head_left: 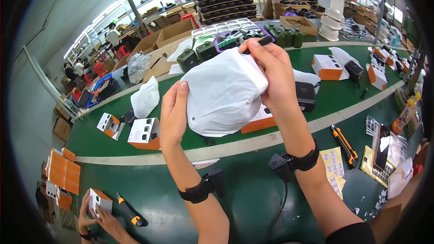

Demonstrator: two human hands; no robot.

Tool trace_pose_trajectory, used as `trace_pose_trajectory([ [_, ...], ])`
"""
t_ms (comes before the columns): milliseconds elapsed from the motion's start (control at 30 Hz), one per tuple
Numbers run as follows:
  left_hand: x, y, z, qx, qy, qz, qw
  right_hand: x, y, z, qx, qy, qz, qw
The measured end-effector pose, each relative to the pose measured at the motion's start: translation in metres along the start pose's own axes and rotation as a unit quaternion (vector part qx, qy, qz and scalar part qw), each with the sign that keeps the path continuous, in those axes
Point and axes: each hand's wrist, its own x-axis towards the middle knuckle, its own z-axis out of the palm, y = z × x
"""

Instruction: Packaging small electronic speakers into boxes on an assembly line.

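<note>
A white, soft-looking bag (221,95) is held up in front of me, above the green belt. My left hand (175,108) pinches its left edge, thumb on the near face. My right hand (273,72) grips the upper right corner, where the bag looks thick and folded. A small black piece (264,40) sticks out at my right fingertips; its kind is unclear. What the bag contains is hidden. Behind its lower right edge lies a partly covered white and orange box (262,121). A black device (305,96) sits just right of my right wrist.
Boxes (143,133) and bagged black devices line the green belt (190,147). On the near table lie a utility knife (344,146), another knife (130,210) and sticker sheets (333,165). A co-worker's hands (97,219) hold a small box (100,201) at lower left. Orange boxes (63,171) are stacked behind.
</note>
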Motion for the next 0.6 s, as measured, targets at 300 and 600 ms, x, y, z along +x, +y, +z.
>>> trace_pose_trajectory([
  [300,0.028,-0.08,-0.062,0.294,0.026,-0.044,0.954,0.001,-0.033,-0.021,0.098,0.07,-0.117,0.986],
  [600,0.024,-0.071,-0.058,0.332,0.067,-0.015,0.941,0.005,-0.013,-0.019,0.134,0.019,-0.063,0.989],
])
